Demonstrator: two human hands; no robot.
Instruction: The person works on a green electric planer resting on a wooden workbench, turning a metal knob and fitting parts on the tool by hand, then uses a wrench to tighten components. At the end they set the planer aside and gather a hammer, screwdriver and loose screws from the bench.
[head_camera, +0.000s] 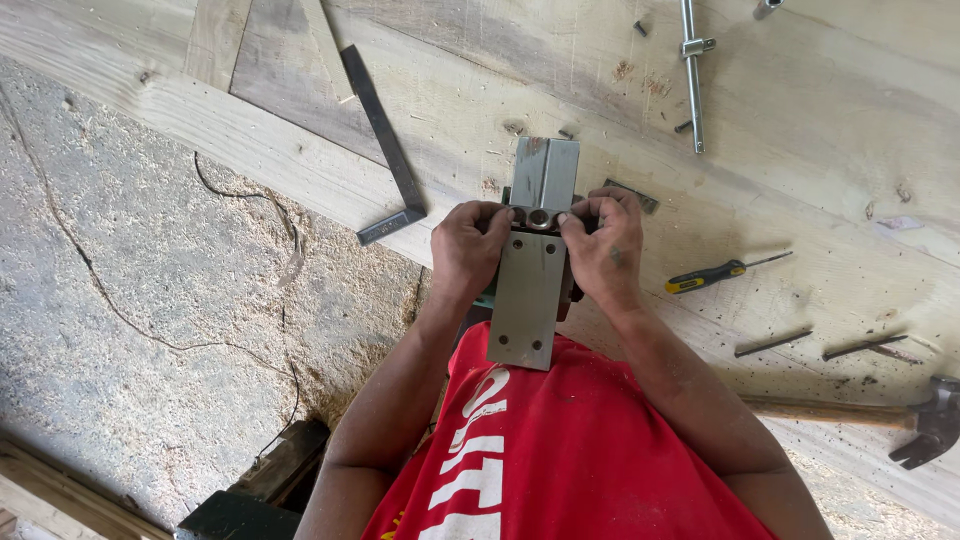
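A grey metal plane body (532, 255), long and flat with two screw holes near its close end, lies lengthwise on the pale wooden workbench (800, 200), its near end jutting over the bench edge towards the person's red shirt (560, 460). Both hands grip it about its middle. The left hand (468, 250) is curled tight against the left side of the plane body, fingertips pinched in on a small round fitting (540, 217) at the centre. The right hand (608, 245) mirrors it on the right side, fingers bent and pressed to the same fitting, so the two sets of fingertips nearly meet.

Just left of the plane body, farther across the bench, a dark steel square (385, 150) lies aslant, its short leg pointing towards the left hand. To the right of the plane body, near the right hand, rests a screwdriver (715, 273) with a yellow and black handle. Farther right of that lie two dark rods or nails (815, 346), well apart from the plane body. Beyond them, at the right edge, a claw hammer (905, 418) with a wooden handle lies on the bench. Up and right of the plane body, a bright metal bar with a sliding clamp piece (692, 70) stretches away. Nothing stands between the hands and the plane body. Left of the bench, the floor (150, 300) is covered in sawdust. No containers are in sight.
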